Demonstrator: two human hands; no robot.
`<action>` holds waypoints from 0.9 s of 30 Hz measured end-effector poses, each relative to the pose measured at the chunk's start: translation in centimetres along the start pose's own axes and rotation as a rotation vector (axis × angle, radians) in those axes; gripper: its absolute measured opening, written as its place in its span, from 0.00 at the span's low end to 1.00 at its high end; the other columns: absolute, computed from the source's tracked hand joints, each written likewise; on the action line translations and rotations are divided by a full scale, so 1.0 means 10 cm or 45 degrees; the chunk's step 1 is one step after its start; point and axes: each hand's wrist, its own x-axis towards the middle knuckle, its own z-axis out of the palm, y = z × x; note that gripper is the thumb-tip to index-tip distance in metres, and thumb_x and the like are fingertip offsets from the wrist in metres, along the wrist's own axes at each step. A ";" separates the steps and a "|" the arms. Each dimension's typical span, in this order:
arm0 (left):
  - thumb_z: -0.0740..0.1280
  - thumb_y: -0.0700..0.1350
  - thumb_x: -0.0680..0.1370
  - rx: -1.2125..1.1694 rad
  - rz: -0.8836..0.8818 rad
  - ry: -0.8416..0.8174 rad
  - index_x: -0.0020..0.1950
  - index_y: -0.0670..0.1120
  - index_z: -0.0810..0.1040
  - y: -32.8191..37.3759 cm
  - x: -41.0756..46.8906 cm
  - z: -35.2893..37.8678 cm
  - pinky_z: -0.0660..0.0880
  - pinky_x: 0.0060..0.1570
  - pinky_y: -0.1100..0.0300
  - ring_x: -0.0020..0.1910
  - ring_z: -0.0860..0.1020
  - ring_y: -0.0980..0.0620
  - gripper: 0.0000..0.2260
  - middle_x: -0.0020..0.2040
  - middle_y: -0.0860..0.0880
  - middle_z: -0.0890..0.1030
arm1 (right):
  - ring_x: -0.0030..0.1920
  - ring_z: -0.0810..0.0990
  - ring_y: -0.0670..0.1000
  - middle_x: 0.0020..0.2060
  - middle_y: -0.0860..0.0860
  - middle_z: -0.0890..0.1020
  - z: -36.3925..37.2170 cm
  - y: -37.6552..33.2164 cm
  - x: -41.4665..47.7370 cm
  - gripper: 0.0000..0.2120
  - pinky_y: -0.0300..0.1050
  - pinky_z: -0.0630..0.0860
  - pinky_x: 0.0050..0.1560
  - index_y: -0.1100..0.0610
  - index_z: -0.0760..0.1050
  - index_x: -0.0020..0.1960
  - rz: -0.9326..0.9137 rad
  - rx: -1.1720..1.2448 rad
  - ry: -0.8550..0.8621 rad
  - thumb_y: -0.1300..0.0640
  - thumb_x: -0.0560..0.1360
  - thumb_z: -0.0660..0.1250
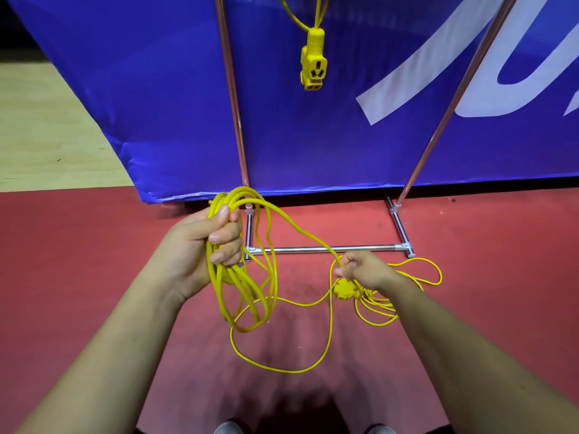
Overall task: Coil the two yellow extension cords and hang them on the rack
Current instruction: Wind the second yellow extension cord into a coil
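Loops of yellow extension cord (pixel 228 275) hung bunched in the left hand (pixel 200 239), which gripped them tightly. The right hand (pixel 363 270) pinched a single strand, low over the red floor (pixel 94 261), where the slack lay tangled near the rack (pixel 297 249) base. Farther off, the second cord (pixel 313 62) dangled from the rack.

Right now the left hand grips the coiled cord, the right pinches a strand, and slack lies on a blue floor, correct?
The head view shows a red floor, not blue. The left hand grips the coiled cord, the right hand pinches a strand.
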 end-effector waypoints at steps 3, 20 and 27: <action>0.57 0.44 0.80 0.150 0.082 0.103 0.48 0.41 0.74 -0.03 0.02 -0.04 0.63 0.24 0.63 0.20 0.63 0.56 0.09 0.26 0.52 0.64 | 0.41 0.85 0.56 0.40 0.59 0.85 0.00 -0.17 -0.07 0.07 0.52 0.79 0.48 0.58 0.69 0.44 0.068 0.364 -0.031 0.60 0.79 0.65; 0.58 0.43 0.82 0.588 -0.051 0.368 0.47 0.42 0.71 -0.16 0.03 0.06 0.79 0.32 0.58 0.33 0.84 0.44 0.06 0.36 0.41 0.84 | 0.21 0.58 0.49 0.19 0.51 0.64 -0.12 -1.28 -0.85 0.09 0.42 0.56 0.26 0.61 0.81 0.36 -0.231 -0.319 -0.800 0.58 0.70 0.66; 0.66 0.46 0.75 0.669 -0.207 -0.030 0.47 0.40 0.75 -0.26 -0.03 0.21 0.73 0.26 0.61 0.29 0.79 0.44 0.10 0.36 0.36 0.82 | 0.22 0.56 0.46 0.18 0.48 0.63 -0.09 -1.39 -0.85 0.11 0.47 0.52 0.29 0.65 0.76 0.38 -0.560 0.540 -0.605 0.59 0.75 0.62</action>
